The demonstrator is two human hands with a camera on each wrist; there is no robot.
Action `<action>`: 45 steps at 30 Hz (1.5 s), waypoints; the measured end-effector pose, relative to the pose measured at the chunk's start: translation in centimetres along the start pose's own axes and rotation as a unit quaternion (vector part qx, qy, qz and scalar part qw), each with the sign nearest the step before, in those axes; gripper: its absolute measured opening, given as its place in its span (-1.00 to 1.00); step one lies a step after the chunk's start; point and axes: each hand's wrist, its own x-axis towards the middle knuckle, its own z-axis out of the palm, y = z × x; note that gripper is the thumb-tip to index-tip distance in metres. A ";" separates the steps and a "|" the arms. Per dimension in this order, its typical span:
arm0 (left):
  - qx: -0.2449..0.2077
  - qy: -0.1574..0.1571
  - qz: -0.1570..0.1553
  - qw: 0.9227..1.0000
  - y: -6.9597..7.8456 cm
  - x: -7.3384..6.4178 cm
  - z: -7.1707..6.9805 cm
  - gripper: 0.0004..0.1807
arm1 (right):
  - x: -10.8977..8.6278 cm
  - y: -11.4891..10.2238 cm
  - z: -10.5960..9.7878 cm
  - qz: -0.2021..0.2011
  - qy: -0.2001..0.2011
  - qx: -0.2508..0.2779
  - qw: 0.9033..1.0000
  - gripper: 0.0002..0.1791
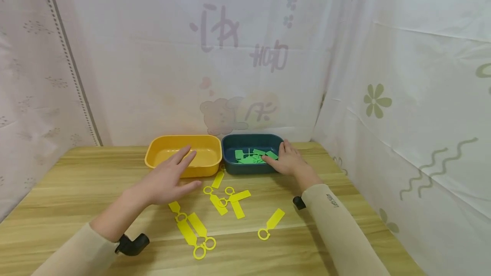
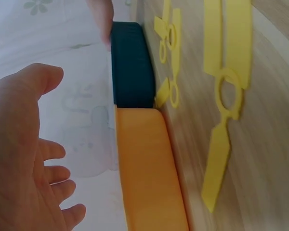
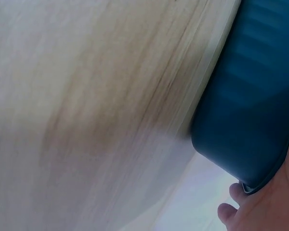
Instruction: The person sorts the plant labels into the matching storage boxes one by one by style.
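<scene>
My left hand (image 1: 163, 182) hovers before the yellow bin (image 1: 183, 171), thumb spread wide. In the left wrist view its fingers are loosely bent around nothing. My right hand (image 1: 289, 163) lies at the right end of the dark teal bin (image 1: 245, 168). Its thumb reaches over the bin's inside, and its fingers extend along the right rim. The right wrist view shows fingertips (image 3: 227, 211) past the bin's corner. Several green tags (image 1: 255, 156) lie in the teal bin. Several yellow tags with rings, one a single tag (image 1: 275, 218), lie scattered on the table.
Both bins stand side by side at the far edge of the wooden table (image 1: 245, 254). Printed white curtains (image 1: 161, 76) hang behind and at the sides. Black fittings, one at the left cuff (image 1: 132, 245), sit beneath both sleeves.
</scene>
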 end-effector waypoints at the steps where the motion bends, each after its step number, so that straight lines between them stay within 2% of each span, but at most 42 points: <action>1: 0.002 -0.001 0.002 1.000 -0.2 -0.1 0.0 0.03 | 0.1 0.0 0.0 0.000 0.000 0.000 1.000 0.33; 10: 0.017 -0.005 0.003 1.000 -2.0 -1.2 -0.3 0.01 | -0.1 0.0 -0.1 -0.001 0.003 0.006 1.000 0.30; 16: 0.033 -0.029 0.003 0.999 -2.9 -2.0 -0.7 -0.11 | 0.0 -0.1 -0.1 -0.002 0.006 0.003 1.000 0.26; 20: 0.053 -0.041 0.023 0.997 -2.9 -2.2 -0.7 -0.28 | 0.1 0.0 -0.1 -0.001 0.006 0.004 1.000 0.25; 25: 0.074 -0.007 0.072 0.995 -2.8 -2.4 -0.5 -0.46 | 0.2 0.1 0.0 0.003 0.000 0.003 1.000 0.26; 28: 0.080 0.000 0.089 0.993 -2.8 -2.4 -0.2 -0.51 | 0.1 0.0 -0.1 0.003 -0.003 0.005 1.000 0.26; 34: 0.069 -0.026 0.094 0.993 -2.3 -1.7 0.9 -0.54 | -0.1 0.0 -0.2 0.005 -0.005 0.006 1.000 0.25; 45: 0.051 -0.070 0.110 0.990 -0.1 1.0 2.6 -0.57 | -0.1 -0.2 -0.2 0.007 -0.004 0.004 1.000 0.22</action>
